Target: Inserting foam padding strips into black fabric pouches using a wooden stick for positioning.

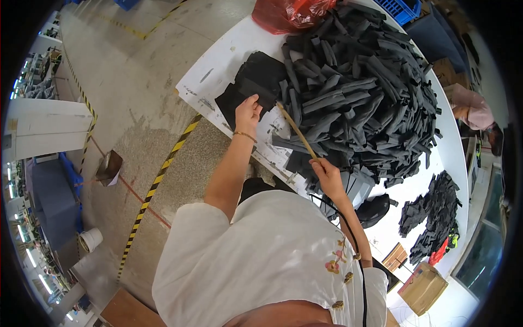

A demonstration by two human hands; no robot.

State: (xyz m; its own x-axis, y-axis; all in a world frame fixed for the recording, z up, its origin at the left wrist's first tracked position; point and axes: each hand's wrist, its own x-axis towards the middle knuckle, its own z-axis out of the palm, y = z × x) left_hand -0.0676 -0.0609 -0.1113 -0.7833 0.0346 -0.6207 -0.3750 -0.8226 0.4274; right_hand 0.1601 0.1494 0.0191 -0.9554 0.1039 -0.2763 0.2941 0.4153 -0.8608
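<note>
L hand (249,113) pinches cloth (262,73), prob. steadying it!
R hand (328,175) grips stick (297,131) near end, prob. for reach; pile (354,92) beyond.

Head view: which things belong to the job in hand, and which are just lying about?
Likely in the job:
- flat black pieces, at the left hand
- tan stick, held in the right hand
- large dark heap beside them

Apparently lying about:
- red plastic bag
- cardboard box
- white bucket on the floor
</note>
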